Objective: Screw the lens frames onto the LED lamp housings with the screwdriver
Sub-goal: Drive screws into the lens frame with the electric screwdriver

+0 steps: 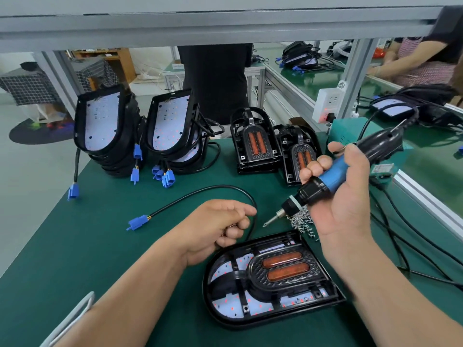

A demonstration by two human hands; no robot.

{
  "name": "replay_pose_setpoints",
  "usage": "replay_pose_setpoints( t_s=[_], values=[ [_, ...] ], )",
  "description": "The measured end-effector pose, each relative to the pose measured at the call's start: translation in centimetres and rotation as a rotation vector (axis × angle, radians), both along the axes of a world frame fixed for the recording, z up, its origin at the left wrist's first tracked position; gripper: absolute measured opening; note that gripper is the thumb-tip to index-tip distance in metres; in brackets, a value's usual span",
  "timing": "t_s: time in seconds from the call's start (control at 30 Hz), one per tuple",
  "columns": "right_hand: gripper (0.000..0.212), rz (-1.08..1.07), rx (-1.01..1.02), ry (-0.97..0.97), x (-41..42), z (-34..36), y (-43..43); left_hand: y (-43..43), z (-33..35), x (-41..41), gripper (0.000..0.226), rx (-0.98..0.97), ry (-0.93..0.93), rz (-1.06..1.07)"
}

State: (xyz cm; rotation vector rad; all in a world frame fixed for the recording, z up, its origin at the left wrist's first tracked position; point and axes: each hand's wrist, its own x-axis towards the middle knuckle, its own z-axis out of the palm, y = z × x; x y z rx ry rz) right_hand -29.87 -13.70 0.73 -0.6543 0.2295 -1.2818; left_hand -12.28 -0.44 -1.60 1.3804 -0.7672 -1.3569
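Green mat (112,259) holds lamp housing (210,306) near the front edge, lens frame (253,271) seated in it; right hand (345,201) grips blue screwdriver (333,171), bit raised above housing; left hand (218,226) curled round small screws (231,227), just beside housing.

Left grip (220,226) curled around small screws (230,229); right grip (343,196) raised, wrapped round the screwdriver (333,175).

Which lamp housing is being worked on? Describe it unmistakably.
On the green mat, look between the left hand and right hand. The lamp housing there lies flat and alone, a lens frame seated in it; the other housings stand stacked, frameless, at the far edge.
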Motion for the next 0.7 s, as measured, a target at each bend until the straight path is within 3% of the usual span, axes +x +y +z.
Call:
replay_pose_setpoints(
  t_s=[0.13, 0.37, 0.47, 0.63, 0.7],
  values=[
    [0.017, -0.001, 0.019, 0.004, 0.35, -0.27, 0.19, -0.19, -0.29, 0.16, 0.012, -0.029, 0.104, 0.054],
    [0.017, -0.025, 0.053, 0.002, 0.33, -0.21, 0.08, -0.53, -0.27, 0.6, 0.038, 0.022, 0.247, 0.141],
    [0.017, -0.034, 0.066, 0.003, 0.32, -0.27, -0.01, -0.45, -0.16, 0.87, 0.03, 0.012, 0.342, 0.127],
    [0.017, -0.037, 0.075, -0.006, 0.47, -0.24, -0.11, -0.19, -0.03, 0.84, 0.01, -0.056, 0.36, 0.057],
    [0.017, -0.037, 0.074, -0.012, 0.55, -0.21, -0.16, -0.06, -0.04, 0.88, 0.012, -0.069, 0.347, 0.008]
  ],
)
